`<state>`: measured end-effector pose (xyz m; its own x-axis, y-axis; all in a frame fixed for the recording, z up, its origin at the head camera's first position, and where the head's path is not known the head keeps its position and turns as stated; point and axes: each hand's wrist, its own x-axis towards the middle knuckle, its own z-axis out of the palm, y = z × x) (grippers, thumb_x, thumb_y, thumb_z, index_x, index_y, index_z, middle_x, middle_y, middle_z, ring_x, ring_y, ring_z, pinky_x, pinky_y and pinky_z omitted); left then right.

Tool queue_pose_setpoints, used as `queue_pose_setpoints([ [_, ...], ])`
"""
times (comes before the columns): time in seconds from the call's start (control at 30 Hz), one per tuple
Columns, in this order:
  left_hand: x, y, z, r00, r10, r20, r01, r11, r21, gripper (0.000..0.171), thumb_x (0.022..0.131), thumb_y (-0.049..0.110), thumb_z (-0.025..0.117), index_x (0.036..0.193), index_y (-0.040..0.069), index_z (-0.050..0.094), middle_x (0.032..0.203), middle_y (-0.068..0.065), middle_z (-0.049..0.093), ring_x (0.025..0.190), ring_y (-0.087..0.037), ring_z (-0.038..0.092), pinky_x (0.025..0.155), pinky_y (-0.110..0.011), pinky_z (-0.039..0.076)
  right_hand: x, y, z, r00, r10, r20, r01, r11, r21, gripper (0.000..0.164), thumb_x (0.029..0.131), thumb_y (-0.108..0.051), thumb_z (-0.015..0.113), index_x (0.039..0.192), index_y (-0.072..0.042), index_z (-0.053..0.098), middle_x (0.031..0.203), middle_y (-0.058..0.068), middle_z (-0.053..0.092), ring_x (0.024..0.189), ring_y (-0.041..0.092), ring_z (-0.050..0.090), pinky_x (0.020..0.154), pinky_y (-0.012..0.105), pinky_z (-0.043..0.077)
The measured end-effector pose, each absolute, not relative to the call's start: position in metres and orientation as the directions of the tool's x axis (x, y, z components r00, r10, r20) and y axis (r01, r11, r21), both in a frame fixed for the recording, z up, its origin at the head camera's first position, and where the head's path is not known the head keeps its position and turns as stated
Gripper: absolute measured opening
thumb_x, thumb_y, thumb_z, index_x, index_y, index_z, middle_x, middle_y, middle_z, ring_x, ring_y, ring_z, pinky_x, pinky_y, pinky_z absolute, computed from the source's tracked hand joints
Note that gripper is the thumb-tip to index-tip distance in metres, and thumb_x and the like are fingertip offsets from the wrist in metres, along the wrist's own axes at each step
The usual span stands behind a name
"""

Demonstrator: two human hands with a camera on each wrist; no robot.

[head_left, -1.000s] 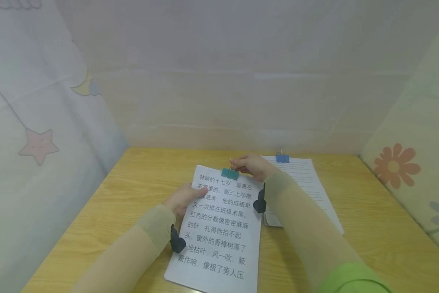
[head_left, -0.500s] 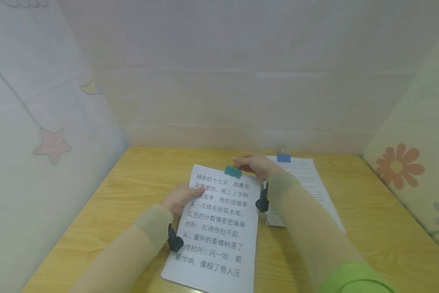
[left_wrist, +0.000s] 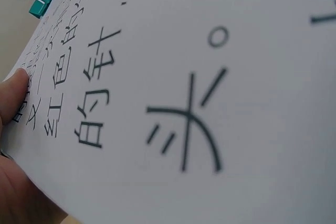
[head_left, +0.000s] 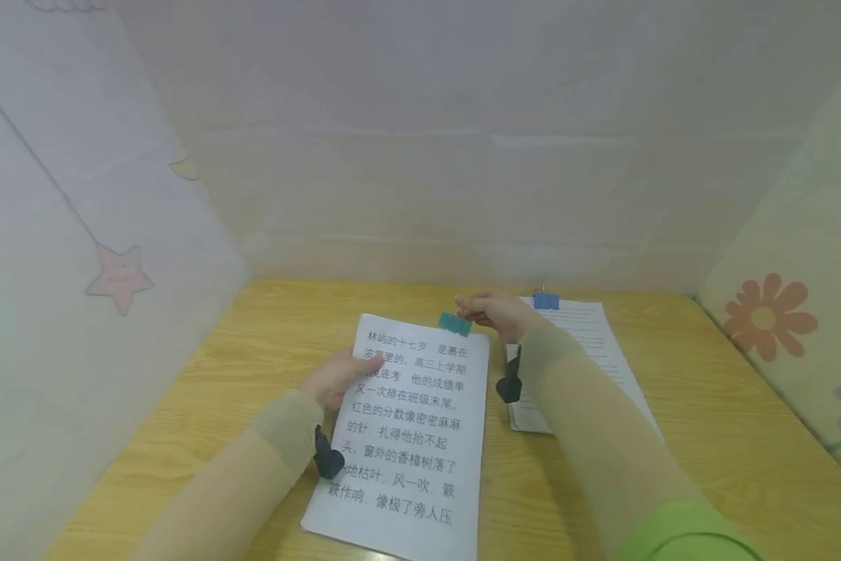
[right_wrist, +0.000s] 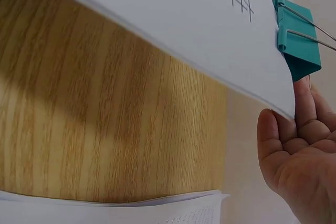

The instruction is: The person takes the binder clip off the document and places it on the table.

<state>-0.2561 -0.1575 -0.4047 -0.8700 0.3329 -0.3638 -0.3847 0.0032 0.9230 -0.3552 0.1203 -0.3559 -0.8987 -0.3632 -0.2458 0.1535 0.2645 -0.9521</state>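
Note:
A stack of printed sheets (head_left: 406, 436) with large Chinese characters is tilted up over the table's middle. My left hand (head_left: 332, 380) grips its left edge, thumb (left_wrist: 14, 94) on the printed face and the other fingers underneath. My right hand (head_left: 497, 313) pinches the wire handles of a teal binder clip (head_left: 455, 323) at the stack's top edge. The right wrist view shows the clip's lips right at the paper's edge, its front handle pointing away from the sheets. The right hand's fingers (right_wrist: 304, 103) are partly hidden behind the clip and paper.
A second stack of printed sheets (head_left: 606, 351) lies to the right on the wooden table (head_left: 203, 405), partly behind my right forearm. A blue binder clip (head_left: 546, 301) holds its top edge. Patterned cloth walls (head_left: 434, 156) enclose the table's back and sides.
The held sheets have moved a little to the left. The teal clip has shifted right and slightly up, from over the top margin to the sheets' edge, with my right hand.

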Motion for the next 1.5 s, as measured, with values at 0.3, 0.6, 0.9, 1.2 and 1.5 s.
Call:
queue_pose_setpoints([
  [0.3,-0.257,-0.172,-0.405,-0.879,0.318,-0.354,-0.376,-0.006,0.927,0.039,0.082,0.032,0.055,0.114,0.010,0.048,0.101,-0.017,0.058,0.086,-0.035,0.057,0.069,-0.045,0.046,-0.357,0.128,-0.356,-0.915,-0.322,-0.245,0.170,0.242,-0.955,0.061,0.069,-0.047,0.064,0.108,-0.003,0.052,0.109,0.009,0.051,0.104,0.023,0.043,0.097,0.038,0.023],
  [0.6,-0.258,-0.189,-0.402,-0.883,0.282,-0.375,-0.397,-0.019,0.918,0.038,0.083,0.029,0.055,0.117,0.012,0.046,0.103,-0.017,0.057,0.088,-0.034,0.057,0.072,-0.045,0.046,-0.343,0.134,-0.341,-0.900,-0.379,-0.214,0.149,0.193,-0.970,0.046,0.084,-0.031,0.054,0.110,0.007,0.047,0.111,0.016,0.048,0.102,0.026,0.043,0.097,0.037,0.024],
  [0.9,-0.266,-0.213,-0.403,-0.897,0.177,-0.404,-0.415,-0.027,0.909,0.036,0.083,0.029,0.055,0.113,0.010,0.048,0.102,-0.017,0.058,0.087,-0.033,0.057,0.072,-0.044,0.046,-0.353,0.136,-0.363,-0.916,-0.327,-0.232,0.181,0.178,-0.967,0.045,0.078,-0.036,0.060,0.101,0.002,0.052,0.098,0.009,0.050,0.092,0.024,0.047,0.094,0.038,0.029],
  [1.2,-0.267,-0.230,-0.391,-0.900,0.053,-0.433,-0.433,-0.005,0.901,0.037,0.083,0.031,0.054,0.113,0.012,0.045,0.101,-0.015,0.058,0.085,-0.032,0.058,0.070,-0.043,0.047,-0.353,0.120,-0.380,-0.919,-0.301,-0.254,0.193,0.218,-0.957,0.057,0.075,-0.038,0.063,0.114,0.002,0.048,0.109,0.012,0.048,0.100,0.026,0.045,0.091,0.038,0.034],
  [1.5,-0.271,-0.231,-0.385,-0.869,0.014,-0.494,-0.492,0.073,0.868,0.039,0.081,0.034,0.056,0.113,0.014,0.045,0.099,-0.014,0.059,0.083,-0.032,0.059,0.069,-0.044,0.047,-0.350,0.107,-0.391,-0.929,-0.241,-0.281,0.207,0.293,-0.934,0.062,0.065,-0.045,0.069,0.111,-0.007,0.053,0.111,0.007,0.051,0.102,0.024,0.046,0.088,0.037,0.037],
])
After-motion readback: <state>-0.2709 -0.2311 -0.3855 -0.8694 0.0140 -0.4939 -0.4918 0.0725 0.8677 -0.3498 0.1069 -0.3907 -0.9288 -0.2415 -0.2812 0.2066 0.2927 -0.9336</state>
